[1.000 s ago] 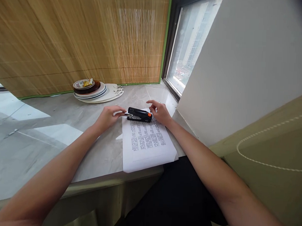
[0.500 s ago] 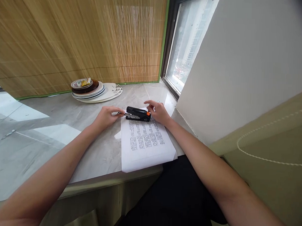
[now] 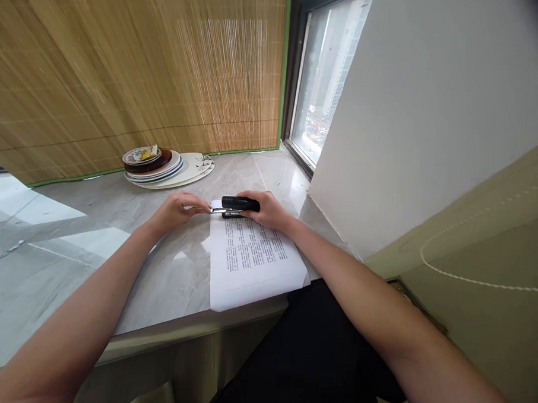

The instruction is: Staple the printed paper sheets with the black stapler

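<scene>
A black stapler [image 3: 230, 202] lies over the far end of several printed sheets of paper [image 3: 257, 278]. My right hand [image 3: 271, 211] is wrapped round the stapler's rear end and hides its orange part. From the stapler's front, a thin metal strip [image 3: 217, 210] sticks out to the left. My left hand [image 3: 177, 212] pinches the end of that strip between thumb and fingers. Whether any staples lie in it is too small to tell.
A stack of plates [image 3: 154, 170] stands at the back of the marble-look counter [image 3: 176, 280], by a bamboo blind [image 3: 167, 72]. On the right are a window [image 3: 325, 79] and a white wall [image 3: 415, 113]. The paper reaches the counter's front edge.
My right hand has closed round the stapler's rear, where it was only beside it with fingers loose. My left hand keeps its pinch at the front. The view has shifted slightly.
</scene>
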Demonstrator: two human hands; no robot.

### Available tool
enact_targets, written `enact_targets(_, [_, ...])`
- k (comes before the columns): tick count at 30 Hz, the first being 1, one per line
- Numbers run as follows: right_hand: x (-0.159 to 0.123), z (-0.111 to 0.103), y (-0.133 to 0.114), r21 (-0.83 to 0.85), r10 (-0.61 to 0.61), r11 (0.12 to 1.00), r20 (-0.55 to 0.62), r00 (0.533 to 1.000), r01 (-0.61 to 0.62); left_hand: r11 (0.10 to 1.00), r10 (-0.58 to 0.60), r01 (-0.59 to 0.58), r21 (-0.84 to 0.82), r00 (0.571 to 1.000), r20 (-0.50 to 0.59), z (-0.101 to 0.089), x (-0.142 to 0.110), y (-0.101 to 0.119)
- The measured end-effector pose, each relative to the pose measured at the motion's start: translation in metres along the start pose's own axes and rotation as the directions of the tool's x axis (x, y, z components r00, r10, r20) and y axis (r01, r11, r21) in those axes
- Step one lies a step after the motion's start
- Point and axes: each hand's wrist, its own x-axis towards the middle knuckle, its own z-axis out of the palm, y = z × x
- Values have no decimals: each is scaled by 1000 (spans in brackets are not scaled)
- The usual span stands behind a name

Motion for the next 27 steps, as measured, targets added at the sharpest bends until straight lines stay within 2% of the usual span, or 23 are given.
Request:
enact_targets(4, [1,-3,-8,129,-75,989,14,997,72,999,17,-21,-25,988,-153,17,4,20])
enact_targets(7, [1,-2,-16,167,-81,983,-9,997,82,999,-4,-4,-35,973,-232,30,7,33])
enact_targets(12, [3,-3,-25,211,-64,975,-56,996,75,999,20,-29,-23,945,-327,35,9,42])
enact_targets(14, [3,-14,-27,169,-59,983,-51,997,67,999,50,-47,17,935,-352,34,10,46])
enact_targets(17, [-2,-44,-29,65,6,998,-94,996,0,996,68,-42,77,920,-386,38,9,61])
enact_targets(18, [-6,-56,-29,17,49,999,-128,991,-47,996,73,-47,82,934,-350,41,8,67])
enact_targets(19, [-11,-69,-29,-46,96,993,-160,982,-105,995,81,-61,81,962,-260,45,8,73])
enact_targets(21, [-24,-91,-27,-164,180,963,-197,964,-213,989,117,-116,95,993,2,55,6,83])
enact_targets(23, [-39,-106,-23,-232,251,925,-221,942,-301,979,138,-167,113,963,229,64,3,88])
enact_targets(24, [-46,-111,-20,-248,277,910,-230,933,-332,976,139,-182,121,943,301,68,2,88])
enact_targets(25, [-52,-114,-18,-257,296,900,-237,925,-354,973,137,-191,130,929,345,70,1,88])
enact_targets(27, [-63,-118,-15,-253,323,891,-232,918,-377,969,128,-194,156,924,359,70,-1,86])
